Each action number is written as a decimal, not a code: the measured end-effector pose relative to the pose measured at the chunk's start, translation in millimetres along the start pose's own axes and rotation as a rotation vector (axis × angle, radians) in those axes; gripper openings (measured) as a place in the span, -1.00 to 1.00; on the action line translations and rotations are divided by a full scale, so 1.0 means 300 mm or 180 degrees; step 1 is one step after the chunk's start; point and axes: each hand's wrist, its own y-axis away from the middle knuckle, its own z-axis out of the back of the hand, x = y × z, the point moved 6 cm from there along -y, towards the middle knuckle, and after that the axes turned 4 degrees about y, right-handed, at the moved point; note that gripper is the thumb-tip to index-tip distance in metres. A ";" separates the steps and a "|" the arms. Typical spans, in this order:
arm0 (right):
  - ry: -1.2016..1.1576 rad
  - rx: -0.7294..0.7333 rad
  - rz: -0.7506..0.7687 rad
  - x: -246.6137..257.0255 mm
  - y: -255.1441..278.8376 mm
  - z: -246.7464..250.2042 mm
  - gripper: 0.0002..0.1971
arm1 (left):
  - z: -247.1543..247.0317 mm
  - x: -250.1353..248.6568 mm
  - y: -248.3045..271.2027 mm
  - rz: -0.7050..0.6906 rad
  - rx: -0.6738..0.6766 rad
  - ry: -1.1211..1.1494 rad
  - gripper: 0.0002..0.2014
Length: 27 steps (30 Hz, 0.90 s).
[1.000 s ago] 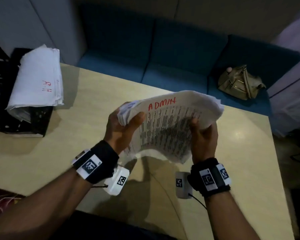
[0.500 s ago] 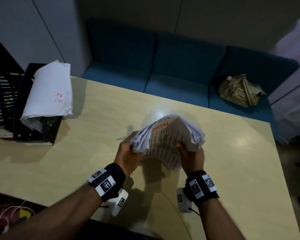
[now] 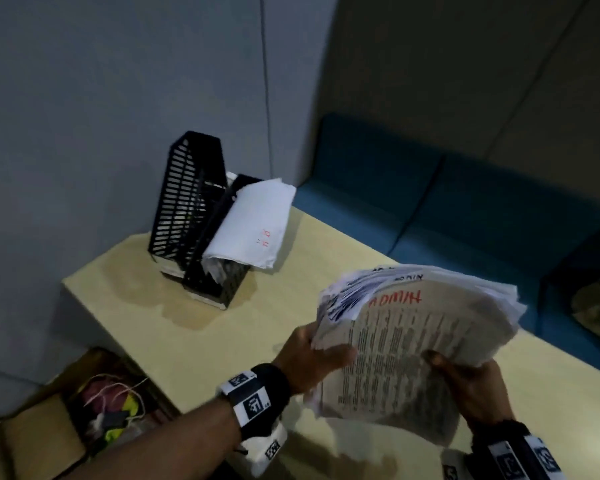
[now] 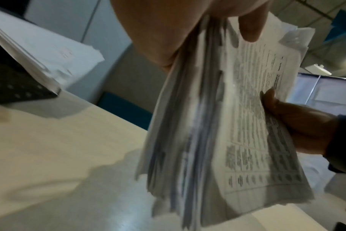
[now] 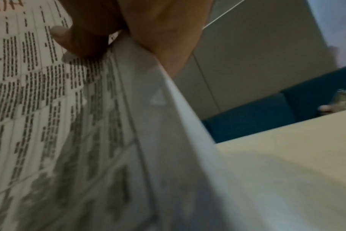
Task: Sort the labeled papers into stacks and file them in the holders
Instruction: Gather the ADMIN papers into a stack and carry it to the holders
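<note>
Holders (image 3: pixel 194 216): now in full view at the table's far-left corner; one already carries a red-marked stack (image 3: pixel 253 226).
ADMIN stack (image 3: pixel 413 337): lifted off the table, swung toward the holders; filing looks next.
Left hand (image 3: pixel 312 358): grips the stack's left edge.
Right hand (image 3: pixel 471 386): thumb pinches the right edge.

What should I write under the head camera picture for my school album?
Both hands, left hand and right hand, hold the ADMIN paper stack above the table, near black holders.
</note>
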 end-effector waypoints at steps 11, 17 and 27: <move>0.0058 0.1288 0.0647 0.434 -0.128 -0.643 -0.94 | 0.674 -0.291 0.133 -0.0788 -0.2084 -0.0040 -0.71; -0.0060 0.1405 0.1007 0.553 -0.186 -1.040 -0.68 | 1.048 -0.405 0.262 -0.1348 -0.3561 0.0042 -0.91; -0.0160 0.2841 0.1194 0.783 -0.079 -1.557 -0.34 | 1.273 -0.475 0.179 -0.1668 -0.4388 -0.0817 -0.76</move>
